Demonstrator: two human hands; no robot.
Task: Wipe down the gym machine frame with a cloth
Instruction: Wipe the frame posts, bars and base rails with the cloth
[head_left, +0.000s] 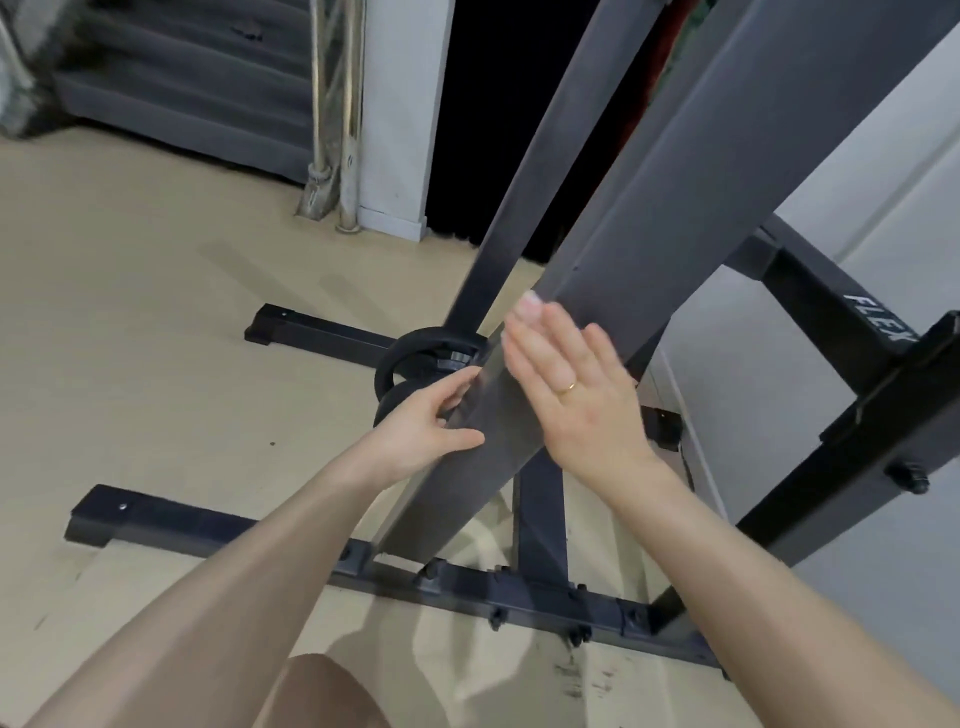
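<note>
The gym machine's wide dark grey upright post (649, 218) slants from the top right down to the black base bar (208, 530). My left hand (421, 426) grips the post's left edge low down, thumb on the front face and fingers curled behind. My right hand (571, 395), wearing a ring, lies flat against the post just above, fingers straight and together, holding nothing. No cloth shows in either hand or anywhere in view.
A thinner second upright (519, 208) stands behind, with black weight plates (415, 358) at its foot. A black rack marked FLEX (878, 322) stands close on the right. Stairs (197, 78) and a white pillar (400, 104) are behind; beige floor lies to the left.
</note>
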